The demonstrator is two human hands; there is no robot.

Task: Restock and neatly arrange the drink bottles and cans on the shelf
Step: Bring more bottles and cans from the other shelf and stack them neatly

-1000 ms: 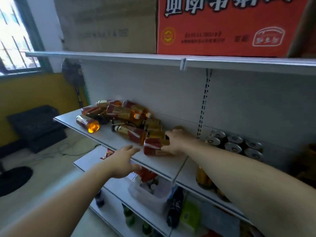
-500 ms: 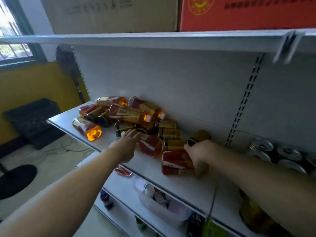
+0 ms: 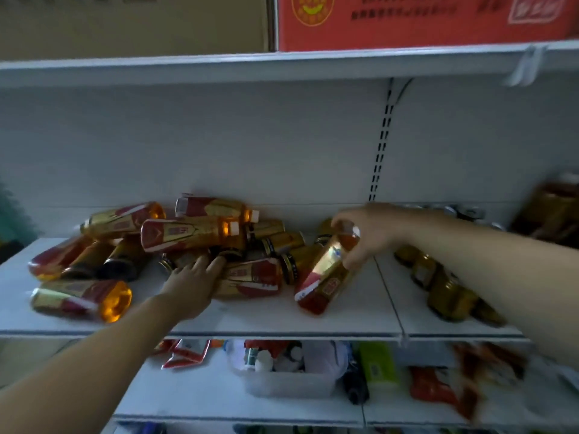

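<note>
Amber plastic bottle with red-gold label point(image 3: 326, 270) tilts on the white metal shelf point(image 3: 344, 311), right hand point(image 3: 366, 233) fingers closed round its neck; left hand point(image 3: 191, 283) fingers spread flat against a lying bottle point(image 3: 250, 278).

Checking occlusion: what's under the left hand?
The left hand rests on a lying bottle at the pile's front. That bottle's near end and the shelf beneath are covered.

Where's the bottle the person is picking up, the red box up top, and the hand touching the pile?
Tilted bottle point(image 3: 326, 270), head view: on its gold and red label.
Red box point(image 3: 407, 23), head view: on its front face.
Left hand point(image 3: 191, 285), head view: on its back.
</note>
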